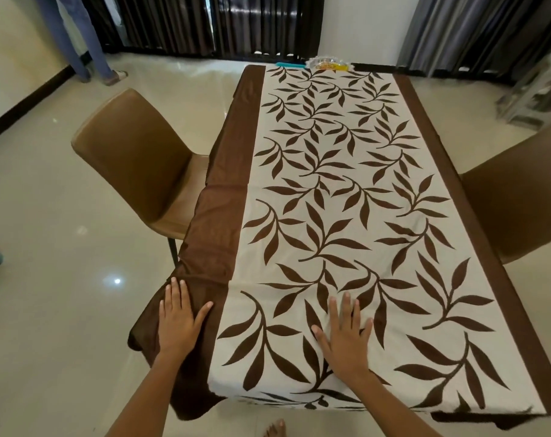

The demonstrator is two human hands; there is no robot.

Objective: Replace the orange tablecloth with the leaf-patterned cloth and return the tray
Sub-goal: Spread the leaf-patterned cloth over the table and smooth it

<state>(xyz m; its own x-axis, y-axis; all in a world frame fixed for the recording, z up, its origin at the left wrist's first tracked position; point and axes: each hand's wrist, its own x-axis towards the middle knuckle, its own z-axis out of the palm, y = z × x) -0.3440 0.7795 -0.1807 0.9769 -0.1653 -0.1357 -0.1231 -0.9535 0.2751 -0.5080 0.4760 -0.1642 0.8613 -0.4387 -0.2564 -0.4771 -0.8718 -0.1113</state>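
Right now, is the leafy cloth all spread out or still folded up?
Spread out. The leaf-patterned cloth lies flat along the whole table, brown borders hanging over the sides, both hands pressing it flat.

cream leaf-patterned cloth (330, 216) with brown borders lies spread flat, covering the whole table

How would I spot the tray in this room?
Follow the long table under the leaf-patterned cloth to its far end, by the dark curtains. The tray sits at that edge: clear, holding something yellow and orange, the only brightly coloured item there besides a teal strip.
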